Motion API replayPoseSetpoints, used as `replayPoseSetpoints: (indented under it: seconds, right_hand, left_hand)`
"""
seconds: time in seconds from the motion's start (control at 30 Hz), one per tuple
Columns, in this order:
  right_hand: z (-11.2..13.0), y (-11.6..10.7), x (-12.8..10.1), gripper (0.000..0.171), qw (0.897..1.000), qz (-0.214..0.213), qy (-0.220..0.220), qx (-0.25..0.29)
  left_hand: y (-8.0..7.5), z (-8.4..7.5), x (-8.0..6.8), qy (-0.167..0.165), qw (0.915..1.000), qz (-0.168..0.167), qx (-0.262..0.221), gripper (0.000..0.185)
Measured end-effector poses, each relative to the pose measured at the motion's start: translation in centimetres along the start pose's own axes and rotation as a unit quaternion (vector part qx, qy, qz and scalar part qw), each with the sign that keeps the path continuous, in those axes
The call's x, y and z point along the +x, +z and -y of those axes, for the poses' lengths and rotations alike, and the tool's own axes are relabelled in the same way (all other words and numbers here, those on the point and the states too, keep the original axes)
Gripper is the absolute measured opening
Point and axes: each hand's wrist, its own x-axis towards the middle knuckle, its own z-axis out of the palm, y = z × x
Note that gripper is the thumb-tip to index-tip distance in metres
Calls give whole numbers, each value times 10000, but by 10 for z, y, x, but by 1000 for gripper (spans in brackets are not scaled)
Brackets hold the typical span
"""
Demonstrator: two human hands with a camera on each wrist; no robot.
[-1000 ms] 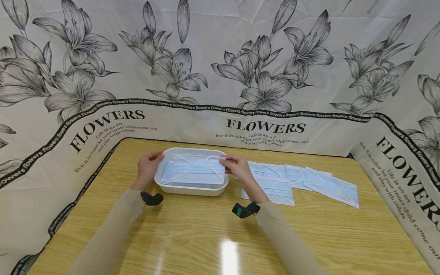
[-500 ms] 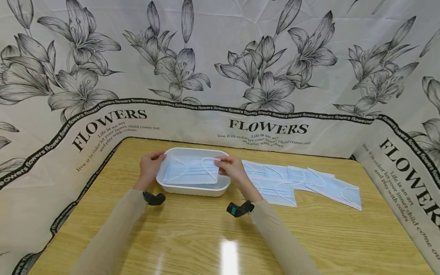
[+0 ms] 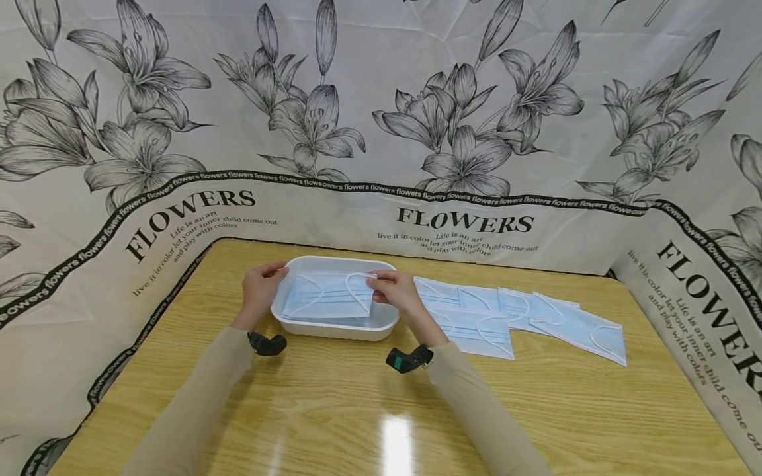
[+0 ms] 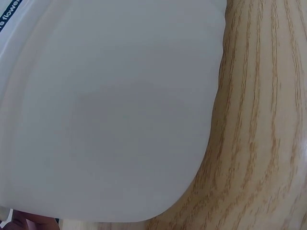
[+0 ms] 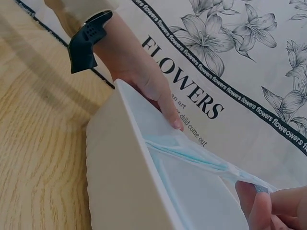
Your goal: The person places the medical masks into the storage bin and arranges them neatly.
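At the left, the left hand (image 3: 258,295) grasps the white tub (image 3: 333,330) by the left end of its rim. Over the tub's opening spreads a pale blue mask (image 3: 330,297) with white ear loops, its upper right corner pinched between thumb and fingers of the right hand (image 3: 397,291). Farther right, more blue masks (image 3: 568,320) lie partly overlapping on the wood-grained table (image 3: 333,403), the rightmost set at a slant
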Motion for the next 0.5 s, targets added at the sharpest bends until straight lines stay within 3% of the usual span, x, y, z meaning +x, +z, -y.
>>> replayPoseSetpoints:
  seconds: [0.33,0.5]
  right_hand:
    - [-4,5,4,28,9987,100,-313,-381]
    - [-6,6,5,26,9948,284,-421,-878]
  left_hand:
    - [0,-1,0,-21,10000,-9,-41,34]
    - [0,-1,-1,-20,10000,33,-8,34]
